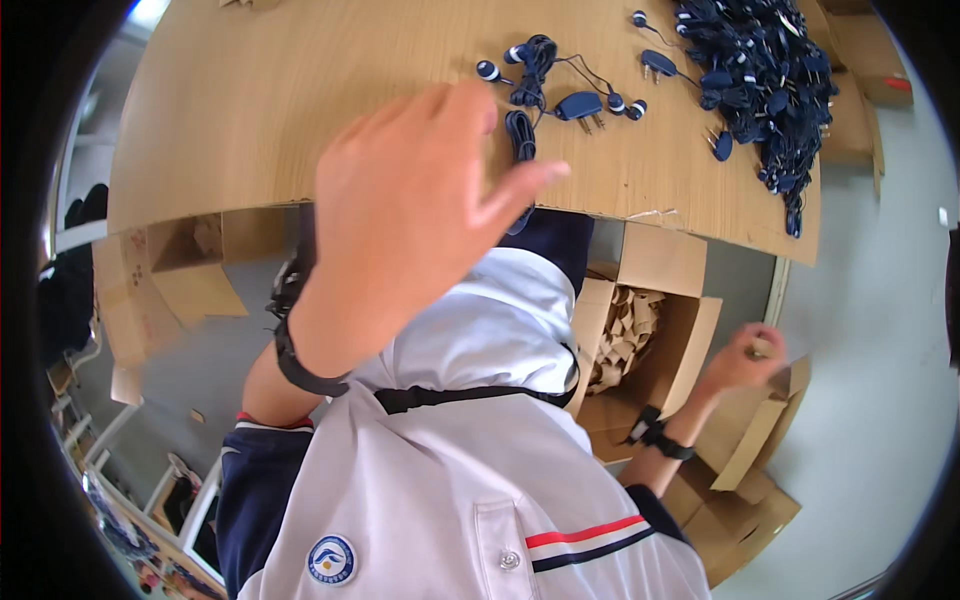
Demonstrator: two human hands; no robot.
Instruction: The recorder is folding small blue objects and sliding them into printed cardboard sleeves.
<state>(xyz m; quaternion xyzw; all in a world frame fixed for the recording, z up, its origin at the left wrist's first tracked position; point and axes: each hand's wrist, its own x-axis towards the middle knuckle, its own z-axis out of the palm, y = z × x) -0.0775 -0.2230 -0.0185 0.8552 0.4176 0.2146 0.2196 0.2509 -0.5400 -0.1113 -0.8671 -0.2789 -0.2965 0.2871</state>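
My left hand [400, 190] is raised over the front edge of the wooden table, thumb stretched away from the fingers, with nothing visible in it. Just beyond it lies a pair of dark blue wired earphones: a coiled cable [535, 75], white-ringed earbuds [488, 71] and a pronged plug [579, 106]. A bundled cable [520, 140] runs beside my thumb, partly hidden by it. Out to the right, off the table, my right hand [745, 365] is curled closed. Something small and tan shows between its fingers, too blurred to name.
A large heap of similar earphones [765, 80] covers the table's right end, a loose plug [657, 65] beside it. Under the table edge stands an open cardboard box [662, 258] holding brown paper strips [630, 335]. More cardboard boxes [750, 440] sit at lower right and left.
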